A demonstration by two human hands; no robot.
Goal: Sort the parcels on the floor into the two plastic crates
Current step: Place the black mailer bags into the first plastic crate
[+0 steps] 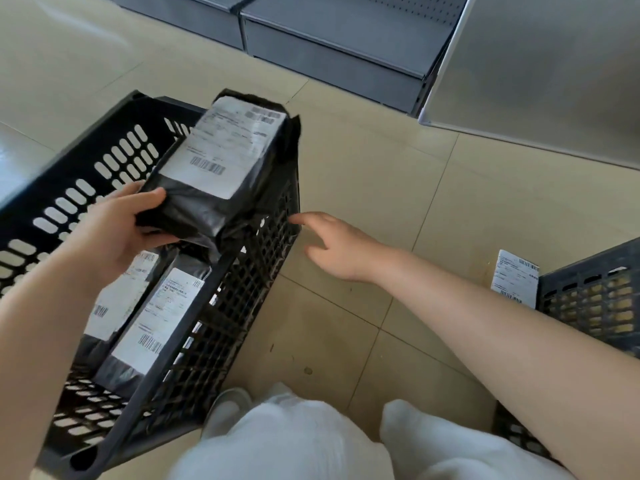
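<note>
Black poly-bag parcel (pixel 221 168), white shipping label up: gripped at its near end by the left hand (pixel 114 233), held over the right rim of the black slotted crate (pixel 114 161) at 10 o'clock. Two labelled black parcels (pixel 152 323) are lodged inside beneath it. Right hand (pixel 339 247): spread open, empty, beside the crate wall. Second black crate (pixel 595 303) at 4 o'clock, with a labelled parcel (pixel 516 282) leaning against it. Grey metal shelving (pixel 346 39) at 12 o'clock on the tiled floor (pixel 381 188).

Left crate (pixel 242 289): two parcels (pixel 152 327) side by side inside, a third parcel (pixel 214 174) above its right rim; right crate (pixel 588 306) well apart, labelled parcel (pixel 515 282) at its left wall.
</note>
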